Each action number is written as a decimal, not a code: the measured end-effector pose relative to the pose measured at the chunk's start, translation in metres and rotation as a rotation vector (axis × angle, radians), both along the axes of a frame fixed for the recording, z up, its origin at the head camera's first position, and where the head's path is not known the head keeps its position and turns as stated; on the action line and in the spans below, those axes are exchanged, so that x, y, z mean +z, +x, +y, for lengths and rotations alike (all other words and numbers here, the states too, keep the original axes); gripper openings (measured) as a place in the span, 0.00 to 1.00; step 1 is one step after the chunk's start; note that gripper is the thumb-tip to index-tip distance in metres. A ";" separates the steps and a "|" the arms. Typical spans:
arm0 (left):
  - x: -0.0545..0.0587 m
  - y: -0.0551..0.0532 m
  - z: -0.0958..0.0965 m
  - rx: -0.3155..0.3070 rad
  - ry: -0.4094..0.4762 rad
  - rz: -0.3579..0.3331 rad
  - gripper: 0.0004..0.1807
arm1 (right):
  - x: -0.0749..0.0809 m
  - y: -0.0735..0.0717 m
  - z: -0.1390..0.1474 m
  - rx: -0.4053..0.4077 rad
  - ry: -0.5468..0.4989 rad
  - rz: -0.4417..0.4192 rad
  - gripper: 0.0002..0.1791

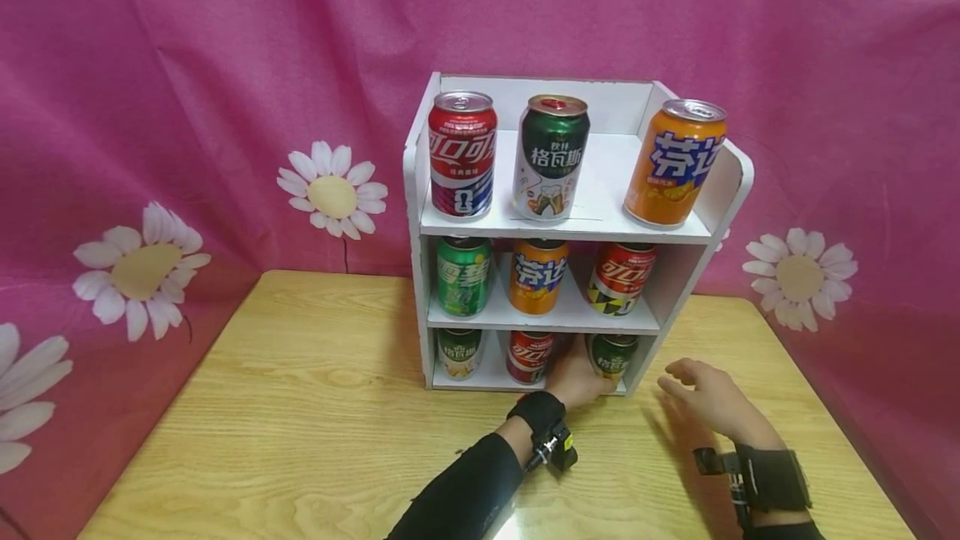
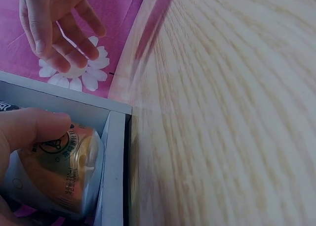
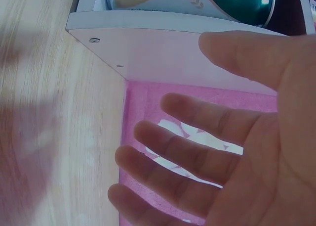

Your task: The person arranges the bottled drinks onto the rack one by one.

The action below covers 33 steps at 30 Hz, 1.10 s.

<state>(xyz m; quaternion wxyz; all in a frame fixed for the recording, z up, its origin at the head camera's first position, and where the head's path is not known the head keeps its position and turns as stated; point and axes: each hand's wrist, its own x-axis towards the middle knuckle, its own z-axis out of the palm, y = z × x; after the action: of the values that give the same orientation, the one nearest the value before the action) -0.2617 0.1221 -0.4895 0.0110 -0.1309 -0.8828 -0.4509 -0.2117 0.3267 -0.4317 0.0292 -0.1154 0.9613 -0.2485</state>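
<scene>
My left hand [image 1: 576, 377] reaches into the bottom right of a white three-tier shelf [image 1: 540, 321] and grips a green and white drink can [image 1: 617, 354]. In the left wrist view my thumb lies across the side of this can [image 2: 81, 171], close to the shelf's side wall; the other fingers are mostly hidden. My right hand [image 1: 712, 398] hangs just outside the shelf's right side, holding nothing. In the right wrist view its fingers [image 3: 187, 157] are spread and slightly bent, beside the side panel [image 3: 163, 53].
A red can [image 1: 529, 357] stands just left of my left hand, with another green can [image 1: 459, 354] farther left. The middle tier holds green, orange and red cans; red, green and orange [image 1: 675, 163] ones stand on top. A pink flowered cloth [image 1: 225, 65] hangs behind the wooden table [image 1: 300, 407].
</scene>
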 end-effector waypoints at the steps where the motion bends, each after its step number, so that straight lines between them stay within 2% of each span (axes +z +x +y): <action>1: -0.001 0.000 0.001 0.010 -0.009 0.008 0.52 | 0.000 0.000 0.000 -0.001 -0.001 0.000 0.27; 7: -0.004 0.001 0.005 0.078 -0.056 0.036 0.53 | 0.000 0.001 0.000 0.000 -0.005 -0.006 0.27; 16: 0.000 -0.001 0.006 0.104 -0.060 0.015 0.52 | 0.001 0.000 0.001 0.008 -0.012 0.008 0.27; 27: -0.006 -0.003 0.007 0.114 -0.053 0.036 0.52 | 0.000 -0.001 0.000 0.012 -0.007 0.000 0.27; 33: -0.005 0.000 0.004 0.074 -0.031 0.026 0.54 | -0.002 -0.001 0.002 0.008 -0.012 0.004 0.27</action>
<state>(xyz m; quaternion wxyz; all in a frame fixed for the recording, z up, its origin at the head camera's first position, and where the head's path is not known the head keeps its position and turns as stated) -0.2617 0.1260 -0.4947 0.0372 -0.1042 -0.8937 -0.4347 -0.2128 0.3282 -0.4337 0.0278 -0.1199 0.9594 -0.2537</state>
